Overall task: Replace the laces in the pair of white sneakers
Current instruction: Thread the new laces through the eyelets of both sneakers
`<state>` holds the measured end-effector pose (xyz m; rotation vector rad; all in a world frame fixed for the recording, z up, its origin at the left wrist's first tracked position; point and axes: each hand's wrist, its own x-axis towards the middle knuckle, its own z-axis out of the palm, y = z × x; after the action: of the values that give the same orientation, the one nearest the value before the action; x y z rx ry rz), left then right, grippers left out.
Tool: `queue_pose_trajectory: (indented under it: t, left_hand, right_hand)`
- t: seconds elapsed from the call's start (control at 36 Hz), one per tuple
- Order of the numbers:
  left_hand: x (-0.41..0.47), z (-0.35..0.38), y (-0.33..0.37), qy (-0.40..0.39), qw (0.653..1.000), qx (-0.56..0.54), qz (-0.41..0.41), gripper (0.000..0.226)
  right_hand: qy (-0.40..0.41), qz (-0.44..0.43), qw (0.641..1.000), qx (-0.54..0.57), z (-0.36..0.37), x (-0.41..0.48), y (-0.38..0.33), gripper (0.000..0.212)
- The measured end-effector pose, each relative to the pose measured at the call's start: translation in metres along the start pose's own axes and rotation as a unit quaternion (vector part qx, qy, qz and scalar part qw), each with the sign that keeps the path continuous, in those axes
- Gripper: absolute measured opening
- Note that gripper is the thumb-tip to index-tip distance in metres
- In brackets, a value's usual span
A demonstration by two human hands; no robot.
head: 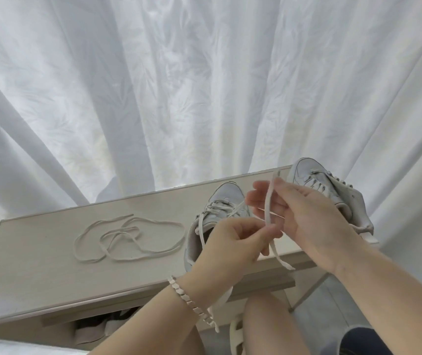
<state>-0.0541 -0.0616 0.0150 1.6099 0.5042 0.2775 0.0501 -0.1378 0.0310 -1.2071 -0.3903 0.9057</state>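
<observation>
Nearest us, a silver link bracelet (192, 301) circles the wrist of our left hand (230, 242). That hand's thumb and forefinger are pressed together on a flat, off-white lace (269, 208). Our right hand (307, 213), just beyond, pinches the same lace higher up, its other fingers loosely spread. The lace runs nearly upright between the two hands. Its top end pokes above the right fingers and its lower tail trails down toward the table's front edge (we hold it in the air, over the table's right part).

Behind the left hand we see the near sneaker (228, 198), white gone slightly grey and partly laced. Its long axis runs away from us, with the toe toward the curtain. The far sneaker (315, 180) sits tilted at the table's far right corner, toe pointing away and slightly left. Left of the shoes, loose laces (128, 237) lie in overlapping loops on the pale wood-grain table (38, 252). Beyond hangs a white curtain (179, 98) in deep folds.
</observation>
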Motion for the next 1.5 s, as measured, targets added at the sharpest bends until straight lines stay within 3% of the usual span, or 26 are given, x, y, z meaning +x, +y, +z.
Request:
queue_pose_trajectory:
  t: [0.11,0.22,0.33,0.44,0.56,0.61,0.69,0.75,0.81,0.97,1.08,1.31,1.39,1.5]
  left_hand:
    - [0.008,-0.013,0.009,0.084,0.993,-0.087,0.011,0.024]
    - [0.019,-0.020,0.016,0.121,0.987,-0.104,0.011,0.015]
    - [0.030,-0.021,0.023,0.104,0.993,-0.056,0.010,0.015]
    - [0.035,-0.018,0.030,0.069,0.997,-0.039,0.011,0.015]
    - [0.041,-0.022,0.024,0.076,0.994,0.072,0.018,0.016]
    - [0.041,-0.025,0.014,0.109,0.968,0.225,0.025,0.025]
    - [0.032,-0.029,0.001,0.140,0.870,0.472,0.024,0.039]
    - [0.026,-0.029,-0.007,0.119,0.825,0.552,0.010,0.044]
    - [0.021,-0.029,-0.015,0.097,0.816,0.570,-0.004,0.047]
    - [0.013,-0.032,-0.038,0.119,0.875,0.467,0.037,0.039]
    - [0.006,-0.033,-0.051,0.132,0.920,0.359,0.083,0.032]
    - [-0.006,-0.034,-0.067,0.111,0.928,0.329,0.139,0.034]
    - [-0.006,-0.034,-0.067,0.108,0.928,0.329,0.137,0.033]
    - [-0.007,-0.035,-0.066,0.100,0.930,0.327,0.134,0.036]
  right_hand:
    - [-0.073,0.024,0.975,-0.206,-0.007,-0.010,0.013,0.036]
    - [-0.099,0.052,0.970,-0.215,-0.007,-0.020,0.023,0.034]
    - [-0.081,0.061,0.970,-0.220,-0.008,-0.021,0.023,0.026]
    - [-0.087,0.092,0.973,-0.191,-0.008,-0.019,0.019,0.035]
    - [-0.105,0.112,0.969,-0.193,-0.012,-0.017,0.018,0.028]
    - [-0.071,0.101,0.981,-0.152,-0.014,-0.015,0.018,0.032]
    - [0.030,0.091,0.995,-0.023,-0.019,-0.008,0.015,0.027]
    - [0.075,0.082,0.993,0.027,-0.023,-0.003,0.014,0.022]
    - [0.094,0.070,0.991,0.058,-0.024,-0.001,0.016,0.018]
    - [0.066,0.034,0.991,0.115,-0.022,0.000,0.028,0.024]
    - [0.063,0.034,0.991,0.111,-0.020,-0.001,0.036,0.012]
    - [0.025,0.042,0.998,-0.044,-0.005,-0.006,0.059,0.014]
    - [0.047,0.018,0.993,-0.104,-0.004,-0.004,0.064,0.015]
    - [0.071,-0.012,0.993,-0.098,-0.005,0.000,0.065,0.021]
